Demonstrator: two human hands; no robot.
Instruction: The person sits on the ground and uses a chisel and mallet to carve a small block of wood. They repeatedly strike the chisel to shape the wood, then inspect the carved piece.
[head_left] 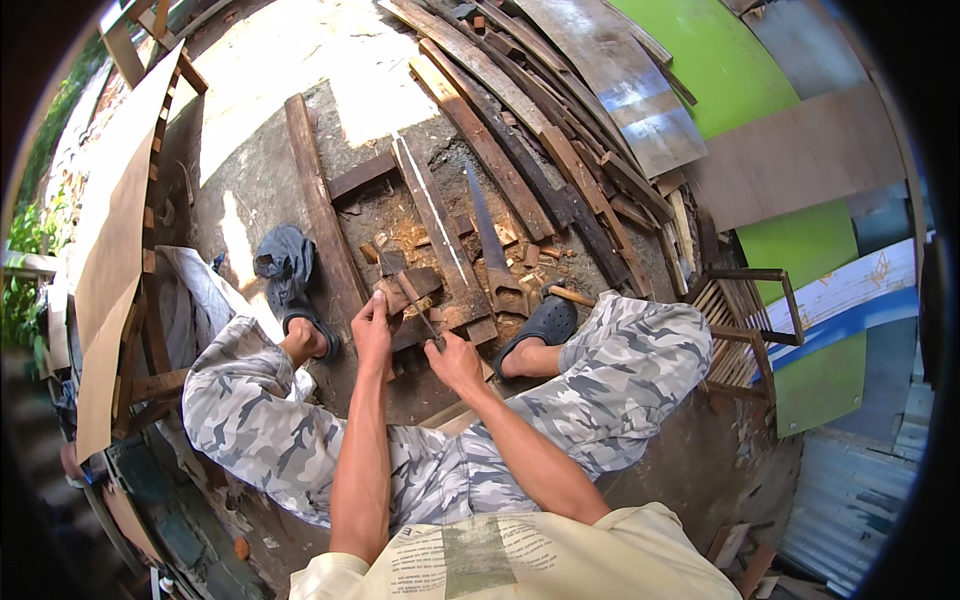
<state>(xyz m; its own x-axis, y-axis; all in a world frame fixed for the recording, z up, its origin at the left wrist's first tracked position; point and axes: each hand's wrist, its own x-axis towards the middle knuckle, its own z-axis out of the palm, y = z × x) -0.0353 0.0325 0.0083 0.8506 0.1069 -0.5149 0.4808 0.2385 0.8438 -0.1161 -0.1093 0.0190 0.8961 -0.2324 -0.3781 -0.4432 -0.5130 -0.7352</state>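
Note:
Between my knees, my left hand (pixel 372 318) grips a short reddish-brown wood block (pixel 412 287) from its left end. The fingers of my right hand (pixel 456 362) are wrapped round the near end of a long thin metal tool (pixel 424 318). Its narrow shaft slants up and left across the block; whether it is a file or a blade, I cannot tell. Beneath the block lies a dark plank with a white stripe (pixel 436 215). A handsaw (pixel 484 230) rests to the right of that plank, its handle toward me.
Wood chips (pixel 400 232) litter the ground around the planks. Long boards (pixel 490 150) are piled at the right, with green panels (pixel 725 70) beyond. A slatted wooden frame (pixel 745 330) stands by my right knee. A dark cloth bundle (pixel 285 260) lies near my left foot.

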